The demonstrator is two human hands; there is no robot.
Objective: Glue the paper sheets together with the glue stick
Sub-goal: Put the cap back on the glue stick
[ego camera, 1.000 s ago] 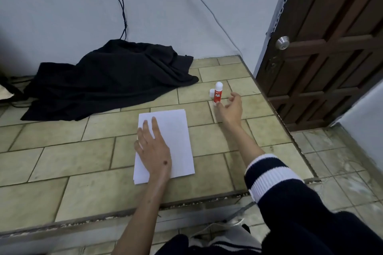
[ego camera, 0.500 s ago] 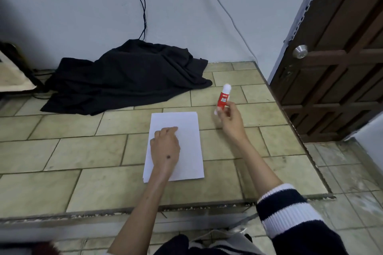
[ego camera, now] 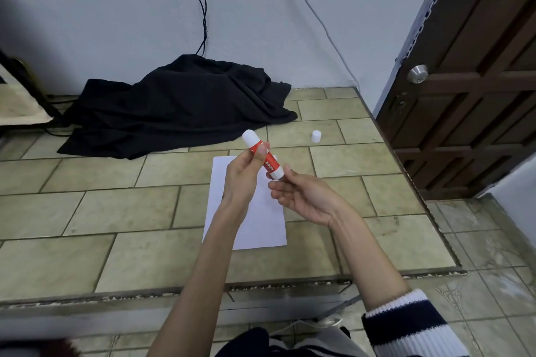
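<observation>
A red glue stick [ego camera: 271, 164] with white ends is held tilted in the air above the white paper sheets [ego camera: 258, 229], which lie stacked on the tiled platform. My left hand [ego camera: 243, 177] grips the stick around its upper middle, thumb on the red label. My right hand [ego camera: 304, 197] pinches the stick's lower white end between thumb and fingertips, palm up. The stick's upper white end [ego camera: 249, 136] points away to the left. I cannot tell how many sheets are in the stack.
A small white cap-like piece [ego camera: 316, 136] stands on the tiles to the far right. A black cloth [ego camera: 179, 107] is heaped against the wall with cables hanging above. A brown door [ego camera: 464, 95] is at right; the platform's front edge [ego camera: 261, 284] drops to a lower floor.
My right hand picked the glue stick up off the tiles and brought it over the paper. My left hand lifted off the sheets and took hold of the stick.
</observation>
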